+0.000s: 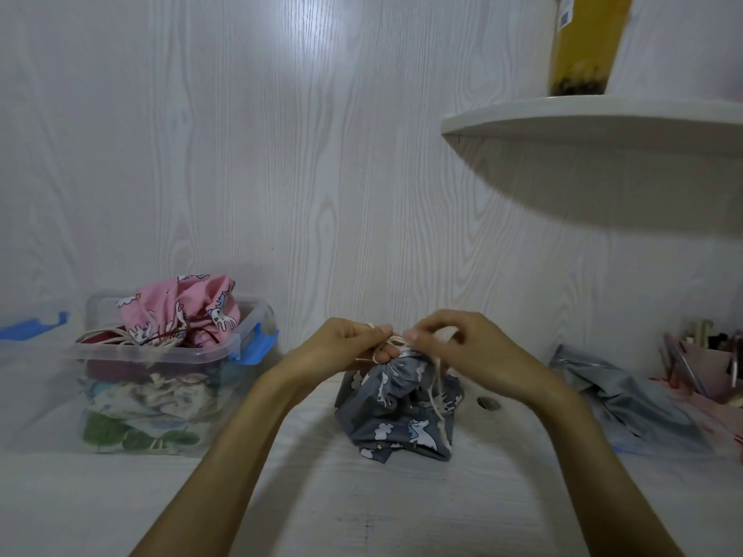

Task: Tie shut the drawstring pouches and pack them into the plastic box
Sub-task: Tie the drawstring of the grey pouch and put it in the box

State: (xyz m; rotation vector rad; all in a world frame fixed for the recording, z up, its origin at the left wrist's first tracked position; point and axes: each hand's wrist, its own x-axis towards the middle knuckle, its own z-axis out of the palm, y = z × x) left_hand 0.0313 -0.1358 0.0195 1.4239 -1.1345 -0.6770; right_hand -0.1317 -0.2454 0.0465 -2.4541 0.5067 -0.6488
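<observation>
Head view: grey pouch (396, 412) beneath both hands' cord (396, 342)

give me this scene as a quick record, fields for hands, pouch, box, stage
left hand: pinches the cord at the pouch's neck
right hand: pinches the same cord from the other side
pouch: grey pouch with white print, on the table, neck gathered
box: clear box with blue clips, lid off, left of the pouch, nearly full; pink pouch on top
stage: grey pouch being tied, not yet packed
</observation>
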